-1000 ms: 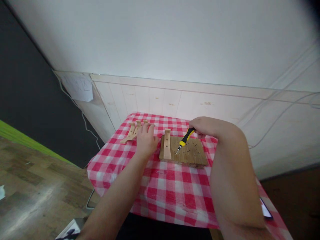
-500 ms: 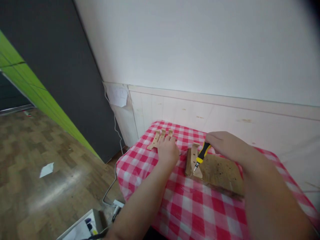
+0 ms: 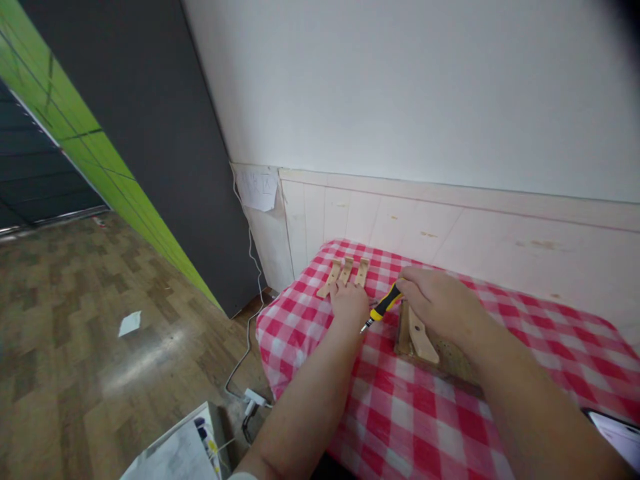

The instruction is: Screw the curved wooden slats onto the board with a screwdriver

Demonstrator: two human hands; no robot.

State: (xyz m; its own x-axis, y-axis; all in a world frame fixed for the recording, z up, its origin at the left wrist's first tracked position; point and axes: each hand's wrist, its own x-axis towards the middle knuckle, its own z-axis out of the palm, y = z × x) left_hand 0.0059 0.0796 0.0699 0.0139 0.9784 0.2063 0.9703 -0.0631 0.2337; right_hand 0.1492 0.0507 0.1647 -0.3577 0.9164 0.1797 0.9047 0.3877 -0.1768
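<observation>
My right hand (image 3: 440, 297) is closed round a black and yellow screwdriver (image 3: 385, 305). Its metal tip points down and left, beside my left wrist and off the wooden board (image 3: 450, 363). On the board's left end lies a pale, wooden-looking bracket (image 3: 421, 340) with a dark hole, its upper part hidden by my right hand. My left hand (image 3: 350, 303) is at the lower ends of several similar brackets (image 3: 346, 269) with bent tops. Its fingers are curled down, and whatever they pinch is hidden.
A red and white checked cloth (image 3: 395, 407) covers the table, which stands against a white wall (image 3: 410, 87). A phone (image 3: 613, 433) lies at the right edge. On the floor at left are an open box (image 3: 215, 427), a white power strip (image 3: 255, 398) with cables, and a paper scrap (image 3: 130, 324).
The screwdriver has come away from the bracket on the board and moved left toward my left hand. My right hand now covers that bracket's top. The view has turned slightly left.
</observation>
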